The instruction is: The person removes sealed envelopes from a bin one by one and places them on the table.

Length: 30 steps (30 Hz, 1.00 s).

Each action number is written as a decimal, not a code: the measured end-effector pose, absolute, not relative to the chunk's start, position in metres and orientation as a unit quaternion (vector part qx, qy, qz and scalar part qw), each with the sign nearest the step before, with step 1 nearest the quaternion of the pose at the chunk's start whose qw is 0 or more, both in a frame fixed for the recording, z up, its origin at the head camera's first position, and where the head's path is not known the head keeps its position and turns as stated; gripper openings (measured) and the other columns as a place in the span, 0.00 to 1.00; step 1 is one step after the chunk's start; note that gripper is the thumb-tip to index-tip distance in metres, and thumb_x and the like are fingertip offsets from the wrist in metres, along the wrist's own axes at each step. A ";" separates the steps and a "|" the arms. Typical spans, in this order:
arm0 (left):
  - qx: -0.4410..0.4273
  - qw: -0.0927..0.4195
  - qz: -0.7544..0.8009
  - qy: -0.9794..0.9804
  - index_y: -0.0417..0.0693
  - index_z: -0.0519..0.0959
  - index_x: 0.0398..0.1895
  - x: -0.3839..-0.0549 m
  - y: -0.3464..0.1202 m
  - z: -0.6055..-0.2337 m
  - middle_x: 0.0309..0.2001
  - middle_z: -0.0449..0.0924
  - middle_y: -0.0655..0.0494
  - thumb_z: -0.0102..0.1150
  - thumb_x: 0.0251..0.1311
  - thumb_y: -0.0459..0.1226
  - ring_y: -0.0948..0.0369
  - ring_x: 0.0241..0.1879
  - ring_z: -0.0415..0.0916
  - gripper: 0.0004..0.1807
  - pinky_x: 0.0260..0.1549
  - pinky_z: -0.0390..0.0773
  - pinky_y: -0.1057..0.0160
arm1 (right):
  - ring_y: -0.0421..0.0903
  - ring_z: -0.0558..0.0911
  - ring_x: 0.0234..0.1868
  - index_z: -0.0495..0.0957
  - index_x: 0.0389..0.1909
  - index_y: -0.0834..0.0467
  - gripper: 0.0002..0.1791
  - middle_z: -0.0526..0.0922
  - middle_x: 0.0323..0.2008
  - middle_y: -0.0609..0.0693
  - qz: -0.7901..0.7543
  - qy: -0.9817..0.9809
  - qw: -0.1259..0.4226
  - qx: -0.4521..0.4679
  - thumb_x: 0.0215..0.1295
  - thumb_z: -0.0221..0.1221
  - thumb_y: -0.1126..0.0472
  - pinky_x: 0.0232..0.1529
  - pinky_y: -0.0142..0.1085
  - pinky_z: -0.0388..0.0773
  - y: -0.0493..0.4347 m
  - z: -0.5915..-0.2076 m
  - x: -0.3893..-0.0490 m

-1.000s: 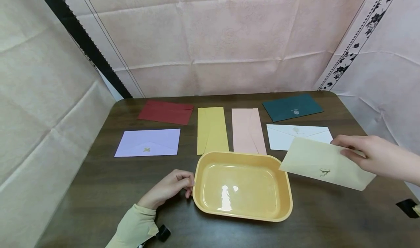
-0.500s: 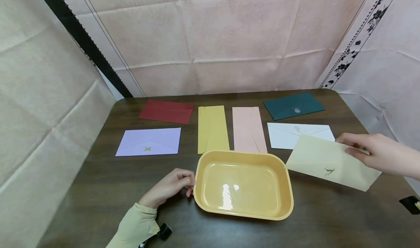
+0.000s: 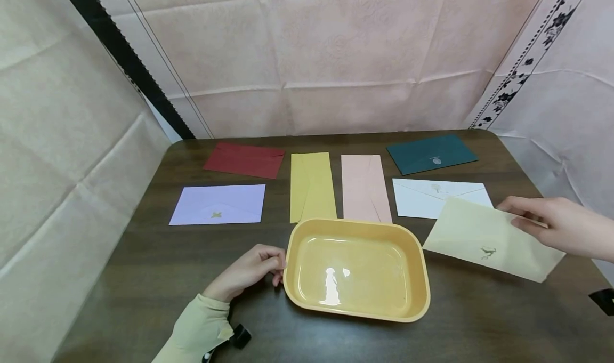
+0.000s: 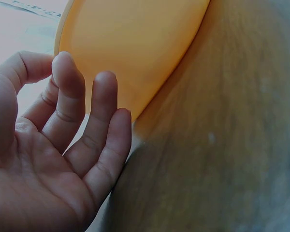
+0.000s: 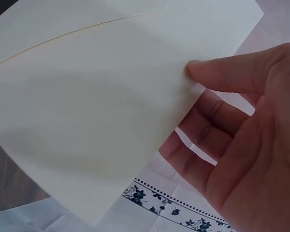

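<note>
My right hand (image 3: 551, 222) pinches a pale cream envelope (image 3: 479, 235) with a small gold motif, thumb on one face and fingers behind it. The envelope is held tilted, right of the yellow tray (image 3: 357, 316), and its left corner comes up to the tray's right rim in the head view. From the right wrist, the envelope (image 5: 87, 106) fills most of the picture, a thin flap line crossing it. On the tray's left side, my left hand (image 3: 251, 269) pinches the rim between thumb and forefinger; its other fingers (image 4: 104, 96) are bent loosely against the outer wall.
Behind the tray lie a yellow envelope (image 3: 313, 187) and a pink one (image 3: 364, 187). Red (image 3: 244, 160) and lilac (image 3: 218, 206) envelopes lie at left, dark green (image 3: 431, 154) and white (image 3: 417, 198) ones at right. Cloth hangs around the dark wooden table (image 3: 144, 299).
My right hand has drawn the cream envelope a little to the right, from overlapping the tray's rim to just beside it. The left hand and tray keep their places.
</note>
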State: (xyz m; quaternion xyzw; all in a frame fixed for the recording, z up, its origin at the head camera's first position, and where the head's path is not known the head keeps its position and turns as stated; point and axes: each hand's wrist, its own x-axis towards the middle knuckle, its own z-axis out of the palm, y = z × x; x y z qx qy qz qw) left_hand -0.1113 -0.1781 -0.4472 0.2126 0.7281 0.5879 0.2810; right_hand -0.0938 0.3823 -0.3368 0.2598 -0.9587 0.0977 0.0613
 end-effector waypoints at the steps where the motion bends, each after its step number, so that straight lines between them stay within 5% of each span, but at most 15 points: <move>1: 0.212 0.281 0.588 0.728 0.35 0.73 0.24 -0.111 -0.178 -0.447 0.22 0.76 0.53 0.46 0.68 0.28 0.59 0.24 0.76 0.12 0.32 0.78 0.62 | 0.27 0.73 0.28 0.78 0.43 0.42 0.28 0.78 0.30 0.28 0.096 -0.959 0.060 0.260 0.52 0.68 0.78 0.26 0.30 0.69 0.383 -0.338 -0.094; 19: 0.223 0.277 0.597 0.719 0.34 0.73 0.25 -0.110 -0.178 -0.448 0.22 0.75 0.53 0.46 0.68 0.27 0.60 0.24 0.76 0.12 0.31 0.78 0.63 | 0.28 0.77 0.35 0.81 0.45 0.48 0.17 0.84 0.40 0.38 0.083 -0.947 -0.073 0.301 0.59 0.67 0.70 0.31 0.34 0.76 0.369 -0.361 -0.096; 25: 0.221 0.276 0.594 0.723 0.35 0.73 0.24 -0.110 -0.178 -0.448 0.22 0.75 0.53 0.47 0.68 0.27 0.60 0.24 0.76 0.12 0.31 0.78 0.63 | 0.35 0.79 0.37 0.81 0.47 0.49 0.16 0.84 0.43 0.44 0.081 -0.954 -0.158 0.242 0.59 0.70 0.65 0.35 0.38 0.79 0.357 -0.366 -0.100; 30: 0.218 0.279 0.596 0.721 0.34 0.73 0.24 -0.110 -0.178 -0.448 0.23 0.75 0.53 0.47 0.68 0.28 0.60 0.24 0.76 0.12 0.31 0.78 0.63 | 0.33 0.76 0.35 0.81 0.48 0.48 0.18 0.84 0.42 0.41 0.093 -0.953 -0.169 0.234 0.58 0.70 0.65 0.35 0.36 0.78 0.352 -0.370 -0.102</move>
